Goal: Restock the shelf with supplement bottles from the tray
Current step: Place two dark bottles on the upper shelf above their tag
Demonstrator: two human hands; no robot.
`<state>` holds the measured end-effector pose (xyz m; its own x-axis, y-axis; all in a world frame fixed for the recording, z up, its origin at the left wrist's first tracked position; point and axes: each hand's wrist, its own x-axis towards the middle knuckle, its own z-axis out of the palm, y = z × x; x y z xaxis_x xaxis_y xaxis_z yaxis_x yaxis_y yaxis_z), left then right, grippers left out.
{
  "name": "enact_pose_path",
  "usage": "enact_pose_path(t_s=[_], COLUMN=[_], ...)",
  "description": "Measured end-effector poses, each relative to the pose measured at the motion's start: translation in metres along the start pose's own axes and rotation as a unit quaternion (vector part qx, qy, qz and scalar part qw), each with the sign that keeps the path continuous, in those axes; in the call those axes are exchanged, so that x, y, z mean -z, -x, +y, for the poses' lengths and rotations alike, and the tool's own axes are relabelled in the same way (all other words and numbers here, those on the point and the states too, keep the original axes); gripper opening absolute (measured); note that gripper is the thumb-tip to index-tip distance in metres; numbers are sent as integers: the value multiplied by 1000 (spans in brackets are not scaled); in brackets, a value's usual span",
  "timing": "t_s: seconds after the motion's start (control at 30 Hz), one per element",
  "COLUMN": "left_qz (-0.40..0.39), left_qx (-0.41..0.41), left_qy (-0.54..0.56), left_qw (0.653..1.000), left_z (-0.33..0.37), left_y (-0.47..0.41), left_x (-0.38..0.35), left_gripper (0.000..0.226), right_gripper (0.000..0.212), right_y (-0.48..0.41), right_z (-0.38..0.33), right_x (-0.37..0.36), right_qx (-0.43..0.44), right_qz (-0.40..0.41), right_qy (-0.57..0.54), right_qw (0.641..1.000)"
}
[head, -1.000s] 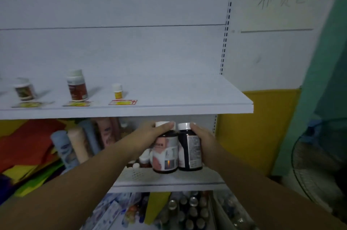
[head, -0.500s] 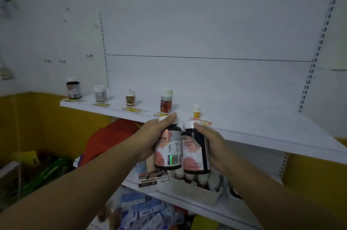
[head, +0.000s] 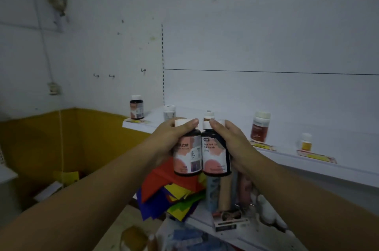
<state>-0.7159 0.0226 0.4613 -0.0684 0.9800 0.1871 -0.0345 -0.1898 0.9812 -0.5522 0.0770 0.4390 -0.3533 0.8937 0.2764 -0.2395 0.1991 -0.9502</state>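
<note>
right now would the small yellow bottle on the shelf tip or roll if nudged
The yellow bottle looks squat with a wide cap, so it would probably slide rather than tip. It seems small and likely light, so a nudge could move it easily. Once on its round side, it might roll along the shelf.

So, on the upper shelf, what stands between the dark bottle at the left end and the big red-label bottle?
In the head view, between the dark bottle and the red-label bottle stand two small white-capped bottles, partly hidden behind the hands.
</note>
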Motion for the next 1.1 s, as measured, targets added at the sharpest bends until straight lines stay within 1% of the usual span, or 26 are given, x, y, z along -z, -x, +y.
enact_pose_path(t_s=[0.07,0.1,0.2,0.23,0.27,0.33,0.4,0.47,0.57,0.63,0.77,0.87,0.97,1.1], left_qz=[23,31,40,43,48,65,78,94,114,128,157,181,201,181], left_qx=[-4,-5,-3,-3,-3,-3,-9,-15,-18,-27,-59,-93,-134,-148], left_qy=[-11,-17,-38,-48,-58,-83,-112,-140,-197,-228,-251,-233,-203,-183], left_qw=[1000,999,998,998,997,994,991,986,974,965,953,951,949,955], left_z=[0,1,0,0,-2,-3,-1,8,30,43,67,83,96,89], left_y=[-12,-18,-39,-45,-52,-66,-81,-100,-126,-149,-195,-233,-272,-323], left_x=[29,42,79,90,101,121,139,157,180,198,233,258,282,314], left_gripper=[70,67,60,58,58,61,58,58,67,69,42,37,36,24], right_gripper=[35,35,50,52,50,39,31,33,44,46,43,41,44,42], right_y=[-16,-25,-53,-65,-77,-102,-128,-157,-195,-223,-271,-305,-336,-371], right_z=[5,8,16,18,19,22,22,20,17,17,18,19,28,46], right_x=[-22,-31,-53,-58,-63,-71,-78,-88,-103,-112,-128,-138,-148,-163], right_qx=[8,11,18,15,14,16,20,25,39,55,84,97,88,39], right_qz=[2,-2,-14,-20,-29,-53,-71,-87,-95,-87,-46,-22,-4,18], right_qy=[28,48,114,128,141,172,193,204,222,228,229,250,284,323], right_qw=[1000,999,993,991,989,984,978,975,970,968,969,963,955,946])
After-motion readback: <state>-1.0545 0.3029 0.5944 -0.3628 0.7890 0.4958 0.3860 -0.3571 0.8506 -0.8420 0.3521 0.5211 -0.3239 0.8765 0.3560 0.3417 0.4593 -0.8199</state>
